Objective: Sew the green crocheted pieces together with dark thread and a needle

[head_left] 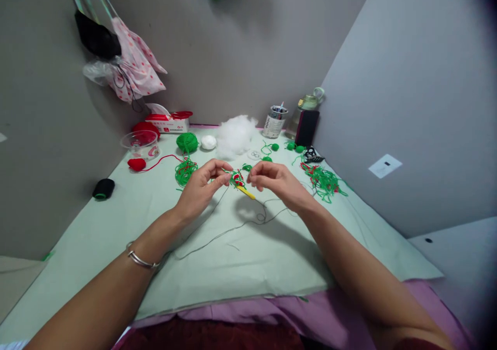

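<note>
My left hand (pixel 204 185) is closed in a pinch above the table, and a thin dark thread (pixel 218 203) runs down from its fingertips. Level with it, my right hand (pixel 277 181) has thumb and fingers pressed together; what they hold is too small to make out. Between the hands, close to the left fingertips, is a small tangle of red and green yarn (pixel 237 179). A yellow-handled tool (pixel 246 192), like a crochet hook, lies just below that tangle. More of the dark thread loops over the table under my right hand.
Behind the hands are a green yarn ball (pixel 187 142), white stuffing (pixel 236 135), a pen-filled can (pixel 275 122) and a bottle with a dark phone (pixel 307 128) before it. Green yarn scraps (pixel 325 181) lie right; a plastic tub (pixel 142 145) and black spool (pixel 103 189) stand left.
</note>
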Available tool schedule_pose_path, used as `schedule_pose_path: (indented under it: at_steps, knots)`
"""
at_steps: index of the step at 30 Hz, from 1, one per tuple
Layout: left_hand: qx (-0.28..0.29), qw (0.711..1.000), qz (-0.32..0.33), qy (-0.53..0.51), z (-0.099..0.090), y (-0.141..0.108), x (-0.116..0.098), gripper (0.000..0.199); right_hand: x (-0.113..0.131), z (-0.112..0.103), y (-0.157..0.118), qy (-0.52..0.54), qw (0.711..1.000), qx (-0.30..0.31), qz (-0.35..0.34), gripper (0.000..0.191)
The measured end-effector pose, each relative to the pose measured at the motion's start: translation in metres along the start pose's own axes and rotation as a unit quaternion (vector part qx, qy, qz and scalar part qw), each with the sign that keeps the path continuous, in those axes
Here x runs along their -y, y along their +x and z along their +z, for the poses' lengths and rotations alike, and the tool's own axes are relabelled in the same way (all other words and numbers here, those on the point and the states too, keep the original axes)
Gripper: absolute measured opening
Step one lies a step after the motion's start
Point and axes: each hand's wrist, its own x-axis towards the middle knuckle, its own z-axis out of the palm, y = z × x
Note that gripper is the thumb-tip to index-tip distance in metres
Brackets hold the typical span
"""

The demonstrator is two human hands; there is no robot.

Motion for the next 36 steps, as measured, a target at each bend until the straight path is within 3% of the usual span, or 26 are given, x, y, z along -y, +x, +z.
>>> schedule_pose_path:
  at_steps: [4,8,13,18,22,26,29,32,36]
  knots:
    - [-0.045,0.999,0.022,0.005,0.005,-0.002,-0.003,0.016,0.001,0.033,-0.003,0.215,0.972,0.081,0.042,0.013]
    - [-0.040,0.993,-0.033,-0.102,-0.001,-0.001,-0.003,0.021,-0.004,0.045,-0.003,0.334,0.928,0.145,0.079,0.019]
    - [0.000,0.966,-0.107,-0.234,-0.009,-0.002,-0.007,0.025,-0.002,0.031,-0.005,0.338,0.930,0.126,0.075,0.020]
    - [0.070,0.989,-0.093,-0.087,0.000,-0.008,-0.008,0.030,0.000,0.024,-0.007,0.284,0.953,0.092,0.052,0.017]
    - [0.153,0.983,-0.089,0.050,-0.003,-0.010,-0.009,0.020,0.000,0.025,-0.008,0.242,0.967,0.064,0.049,0.017]
    - [0.236,0.966,-0.098,0.029,-0.012,-0.011,-0.012,0.030,0.002,0.026,-0.008,0.252,0.963,0.060,0.072,0.019]
    - [0.203,0.971,-0.106,-0.075,-0.012,-0.013,-0.011,0.029,0.002,0.027,-0.007,0.285,0.952,0.068,0.087,0.021]
    - [0.104,0.972,-0.112,-0.177,-0.009,-0.013,-0.011,0.026,-0.001,0.027,-0.006,0.309,0.945,0.053,0.091,0.023]
    - [-0.017,0.966,-0.093,-0.241,-0.010,-0.011,-0.014,0.021,-0.007,0.026,-0.003,0.293,0.954,-0.028,0.060,0.021]
